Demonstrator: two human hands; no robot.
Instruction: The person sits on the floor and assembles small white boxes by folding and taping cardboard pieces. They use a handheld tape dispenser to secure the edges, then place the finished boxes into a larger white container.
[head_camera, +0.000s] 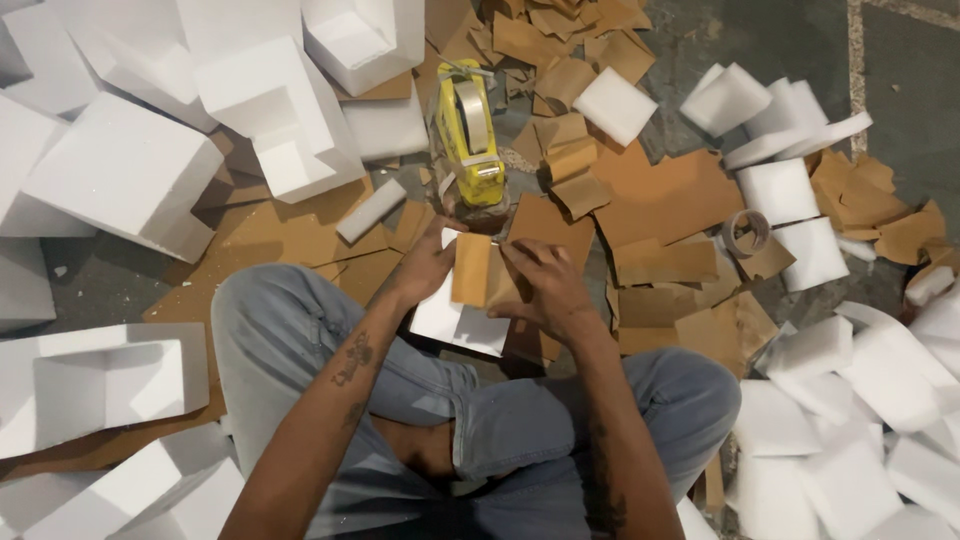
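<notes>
Tape dispenser (468, 132) stands beyond the foam block (458, 320), between foam piles.

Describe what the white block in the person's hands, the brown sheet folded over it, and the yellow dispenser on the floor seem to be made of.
White rectangular block: probably expanded foam, matte, crisp-cut edges. Brown folded sheet: likely thin cardboard or stiff paper, dull, sharply creased. Yellow tape dispenser: apparently hard plastic, smooth and slightly glossy, though that is less certain.

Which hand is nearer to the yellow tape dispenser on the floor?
Left. The left hand holds the foam block and cardboard piece just below the yellow tape dispenser, nearly under its base. The right hand sits lower and further to the side.
</notes>
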